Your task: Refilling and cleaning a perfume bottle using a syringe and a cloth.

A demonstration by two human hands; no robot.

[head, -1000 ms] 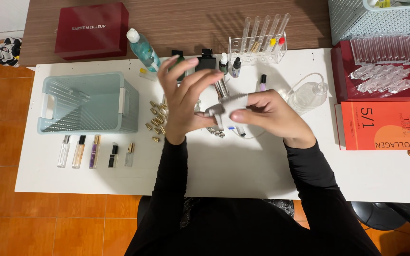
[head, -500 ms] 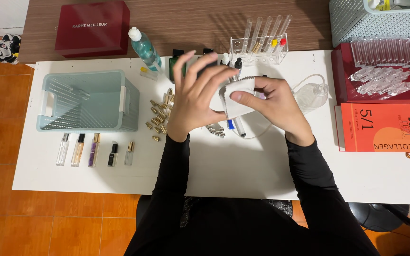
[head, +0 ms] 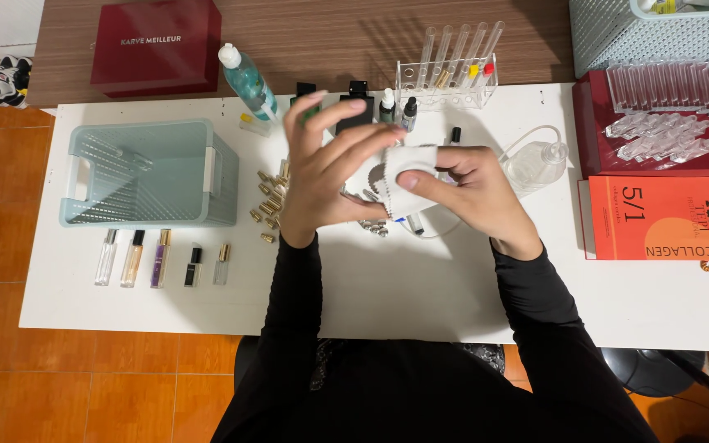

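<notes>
Pinching a small white cloth [head: 404,184] between thumb and fingers, our right hand [head: 469,193] meets our left hand [head: 322,168], fingers spread against it, above the counter [head: 420,295]. We judge this a wiping step; whatever is inside stays hidden. Gold caps [head: 271,203] lie left.

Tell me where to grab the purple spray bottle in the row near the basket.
Take the purple spray bottle by its glass body from above, fingers on its left and right sides. It lies flat with its gold cap toward the basket, and narrow gaps separate it from the neighbouring bottles, so a slim pinch mid-body seems best.
</notes>
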